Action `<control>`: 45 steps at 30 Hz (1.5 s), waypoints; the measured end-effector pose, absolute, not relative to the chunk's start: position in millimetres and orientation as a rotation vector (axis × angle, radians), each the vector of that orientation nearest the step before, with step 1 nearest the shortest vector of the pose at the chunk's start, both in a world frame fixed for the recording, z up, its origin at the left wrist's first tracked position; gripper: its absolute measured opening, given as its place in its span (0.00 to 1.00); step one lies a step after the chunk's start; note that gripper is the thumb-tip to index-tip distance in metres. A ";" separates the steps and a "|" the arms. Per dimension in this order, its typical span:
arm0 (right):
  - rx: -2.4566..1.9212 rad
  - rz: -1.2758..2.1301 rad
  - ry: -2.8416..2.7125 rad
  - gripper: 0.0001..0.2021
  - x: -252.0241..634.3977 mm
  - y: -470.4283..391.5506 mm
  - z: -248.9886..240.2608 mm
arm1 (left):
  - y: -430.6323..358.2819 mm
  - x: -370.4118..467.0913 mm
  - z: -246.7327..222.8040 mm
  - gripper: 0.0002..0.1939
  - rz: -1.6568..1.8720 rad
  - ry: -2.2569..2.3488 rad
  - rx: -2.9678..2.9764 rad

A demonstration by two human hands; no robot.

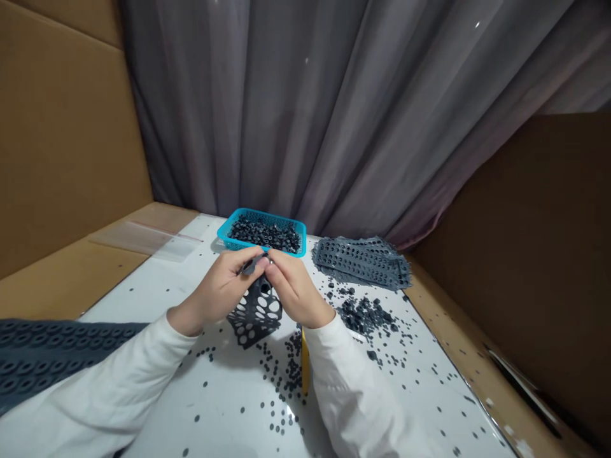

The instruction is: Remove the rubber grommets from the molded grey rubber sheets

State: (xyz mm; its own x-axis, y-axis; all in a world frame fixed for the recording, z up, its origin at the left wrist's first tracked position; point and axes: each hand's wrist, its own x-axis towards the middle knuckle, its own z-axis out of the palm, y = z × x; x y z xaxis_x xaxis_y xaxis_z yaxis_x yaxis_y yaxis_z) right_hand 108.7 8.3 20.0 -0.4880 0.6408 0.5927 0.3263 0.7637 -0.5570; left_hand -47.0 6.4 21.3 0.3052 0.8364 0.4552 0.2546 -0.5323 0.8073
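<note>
My left hand (214,286) and my right hand (300,289) meet over the middle of the white table, fingers and thumbs pinched together. Between them they grip the upper end of a dark perforated rubber sheet (259,331), which hangs down with rows of open round holes. One plug-like round piece (265,288) shows in the sheet just below my thumbs. What exactly sits between the fingertips is partly hidden. Close under my right wrist lies a yellow-handled tool (305,366), its upper part covered. Small black discs (292,366) are scattered beneath the hands.
Behind the hands stands a blue basket (224,242) filled with small black rubber parts. Perforated sheets (363,262) are stacked at the back right, with a loose heap of black pieces (367,316) nearer. More ring-patterned sheets (52,356) lie left, and a clear plastic bag (147,238) behind.
</note>
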 end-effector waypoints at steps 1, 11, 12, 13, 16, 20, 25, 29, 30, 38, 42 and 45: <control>-0.701 0.494 -2.114 0.14 109.8 8.5 19.9 | 7.0 -46.7 21.6 0.13 1.211 0.951 1.877; -0.613 1.004 -1.526 0.18 96.8 13.3 3.0 | 2.5 -33.2 15.7 0.11 1.304 0.733 0.782; -0.607 1.050 -1.420 0.17 92.4 15.0 0.2 | 2.9 -32.0 14.6 0.11 1.320 0.724 0.745; -0.599 1.094 -1.319 0.17 88.1 16.6 -1.9 | 3.3 -30.9 13.8 0.11 1.332 0.713 0.724; -0.575 1.182 -1.112 0.17 78.7 19.7 -4.8 | 4.2 -28.9 13.3 0.10 1.324 0.661 0.693; -0.584 1.125 -1.147 0.16 78.4 19.1 -5.3 | 4.5 -28.0 13.4 0.11 1.307 0.645 0.719; -0.659 0.814 -1.379 0.18 89.4 15.1 -1.8 | 5.1 -29.8 12.1 0.15 1.399 0.785 0.848; -0.765 0.488 -1.483 0.18 93.8 10.5 4.2 | 6.2 -32.2 8.9 0.16 1.457 0.876 0.925; -0.786 0.421 -1.511 0.17 93.9 9.3 5.3 | 6.8 -32.6 7.3 0.16 1.472 0.902 0.963; -0.903 0.186 -1.441 0.16 101.6 16.7 4.7 | 7.6 -34.1 7.1 0.13 1.537 0.953 1.056; -0.896 0.354 -1.326 0.18 123.1 30.2 8.7 | 8.0 -42.0 19.3 0.06 1.595 0.847 1.032; -0.728 0.657 -1.372 0.20 132.2 32.5 15.0 | 10.0 -46.2 21.7 0.06 1.525 0.847 1.075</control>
State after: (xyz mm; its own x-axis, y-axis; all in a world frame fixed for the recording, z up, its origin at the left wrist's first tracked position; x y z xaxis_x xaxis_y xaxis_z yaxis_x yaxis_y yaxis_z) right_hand 132.2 32.5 15.0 0.0925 0.7787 0.6206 0.0046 0.6229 -0.7823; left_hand -46.2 10.0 21.7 -0.0584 0.9775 0.2027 -0.3441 -0.2103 0.9151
